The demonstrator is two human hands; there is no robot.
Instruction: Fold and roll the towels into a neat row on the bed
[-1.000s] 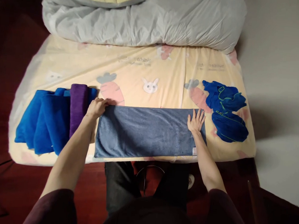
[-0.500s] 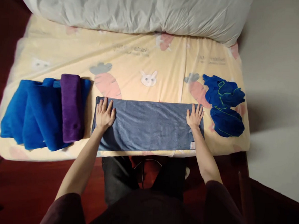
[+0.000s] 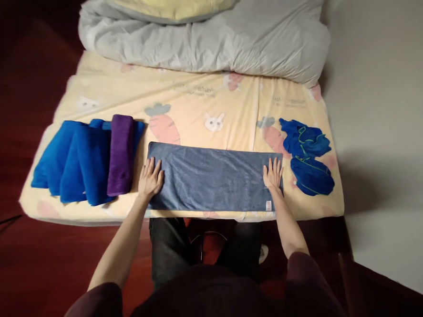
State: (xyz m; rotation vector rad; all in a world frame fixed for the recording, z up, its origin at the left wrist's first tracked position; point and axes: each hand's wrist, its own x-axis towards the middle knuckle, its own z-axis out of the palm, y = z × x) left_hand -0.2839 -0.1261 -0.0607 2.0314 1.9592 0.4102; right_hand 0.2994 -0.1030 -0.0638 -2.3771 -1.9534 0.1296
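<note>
In the head view, your left hand [image 3: 151, 178] lies palm down with its fingers apart, covering part of the near-vertical left edge of the grey-blue towel [image 3: 213, 180]. It clasps nothing. Your right hand [image 3: 273, 173] also rests flat, fingers spread, on the towel just inside its opposite end, and it is not closed around anything either. The towel lies as a long strip between your two hands, mostly flat, with soft wrinkles running inward from beside your left fingers. A small white label [image 3: 269, 205] sits on it nearer your body than your right hand, close to the front edge.

To the left of your left hand, near but not touching it, is a purple roll [image 3: 121, 155], and past that a group of bright blue towels [image 3: 68, 161] lies overlapping, with the roll partly covering them. To the right of your right hand and a little farther from you lie two crumpled dark blue cloths [image 3: 311, 176] with light green edging, one beyond the other, clear of your fingers.

Under it all is a yellow sheet [image 3: 129, 91] printed with carrots and rabbits. Well beyond both hands, a bunched grey quilt [image 3: 204, 45] crosses the bed.
</note>
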